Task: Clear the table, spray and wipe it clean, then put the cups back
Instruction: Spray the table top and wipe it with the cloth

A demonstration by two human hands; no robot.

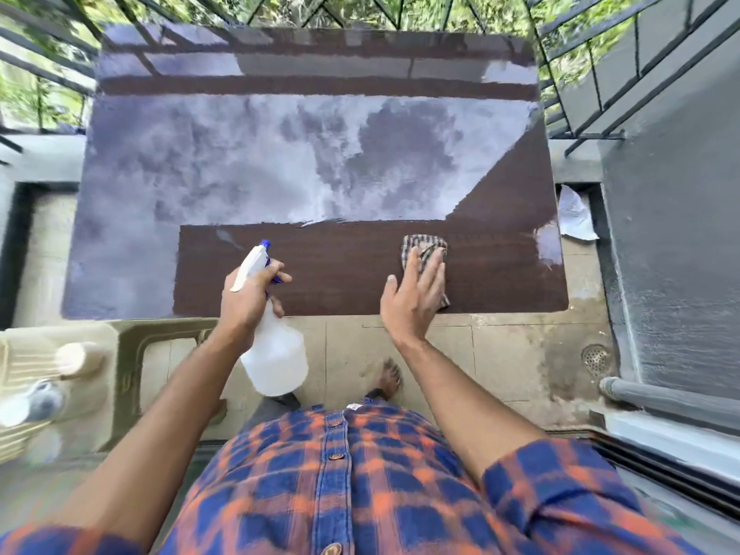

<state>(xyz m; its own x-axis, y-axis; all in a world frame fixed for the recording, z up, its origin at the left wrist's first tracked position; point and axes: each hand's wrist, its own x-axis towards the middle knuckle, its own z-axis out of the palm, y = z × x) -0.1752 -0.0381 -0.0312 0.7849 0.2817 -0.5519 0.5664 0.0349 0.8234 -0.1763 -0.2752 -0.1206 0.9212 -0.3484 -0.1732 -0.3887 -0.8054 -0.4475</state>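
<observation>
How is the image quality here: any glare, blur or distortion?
Head view: strong sky glare whitens most of the table; wide-angle distortion bows the railing; the frame edges and shirt are blurred; both hands, spray bottle and cloth stay fairly sharp.

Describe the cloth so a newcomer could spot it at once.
Find the dark brown table and follow its near edge toward the right. The cloth lies flat there, pressed under the right hand. It is small, checked in brown and cream, unlike the white spray bottle gripped in the left hand.
</observation>
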